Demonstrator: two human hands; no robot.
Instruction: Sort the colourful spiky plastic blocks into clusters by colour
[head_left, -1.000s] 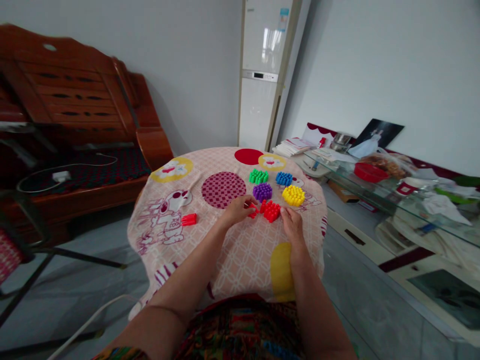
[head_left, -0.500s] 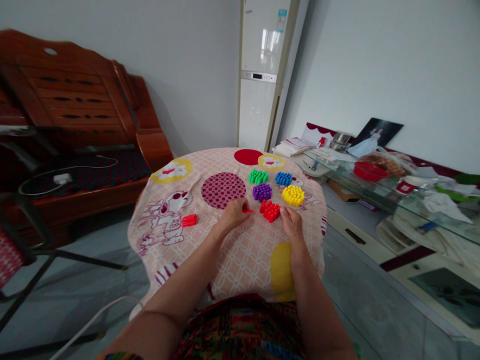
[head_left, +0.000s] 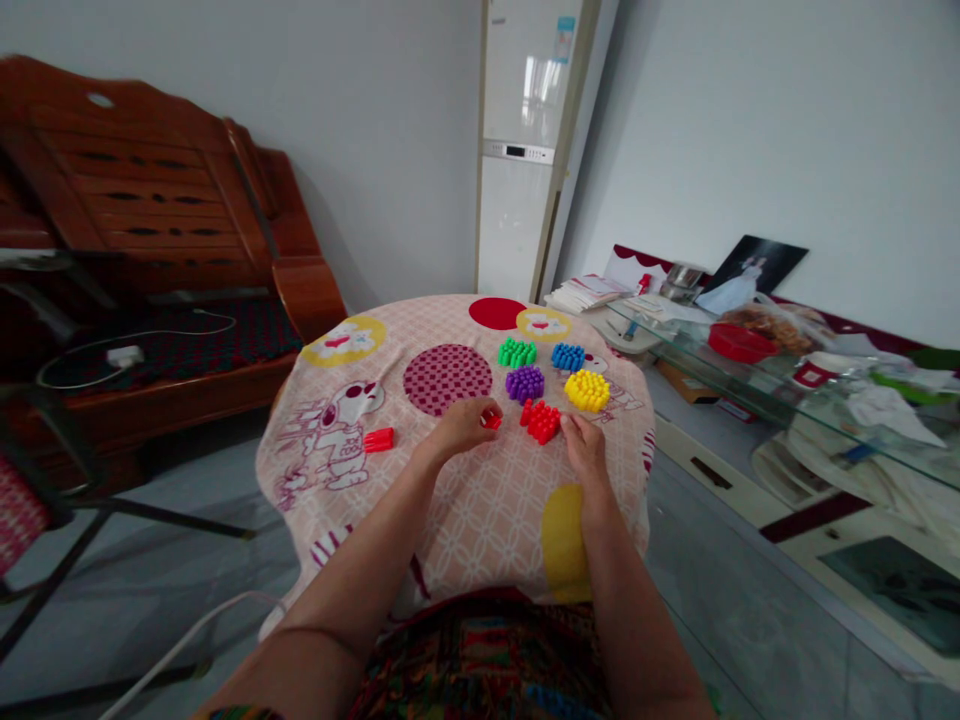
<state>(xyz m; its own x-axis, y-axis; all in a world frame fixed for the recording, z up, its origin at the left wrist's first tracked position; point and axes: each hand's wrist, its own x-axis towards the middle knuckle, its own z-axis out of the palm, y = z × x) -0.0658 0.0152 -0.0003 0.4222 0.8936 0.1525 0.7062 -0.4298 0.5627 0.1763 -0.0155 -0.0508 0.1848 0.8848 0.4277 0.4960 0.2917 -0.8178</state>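
On the cloth-covered table (head_left: 480,510), my left hand (head_left: 459,428) is closed around a few small red pegs (head_left: 491,421), their ends showing at the fingertips. My right hand (head_left: 586,450) is curled, its thumb and forefinger against the right edge of a tight cluster of red pegs (head_left: 543,424); whether anything is pinched there is hidden. Beyond the red cluster are purple pegs (head_left: 524,384), with yellow pegs (head_left: 587,391) to their right. Green pegs (head_left: 517,352) and blue pegs (head_left: 568,357) sit farther back. A small red bundle (head_left: 379,440) lies apart on the left.
A wooden bench (head_left: 157,220) stands at the left and a tall white cabinet-like appliance (head_left: 517,220) behind the table. To the right, a glass-topped stand (head_left: 675,350) carries papers, a red bowl (head_left: 741,343) and bags. A white cable (head_left: 202,625) hangs near the table's left front.
My left hand has drawn back left from the red cluster, carrying a few red pegs, and its fingers have turned slightly. My right hand has stayed at the cluster's right edge.
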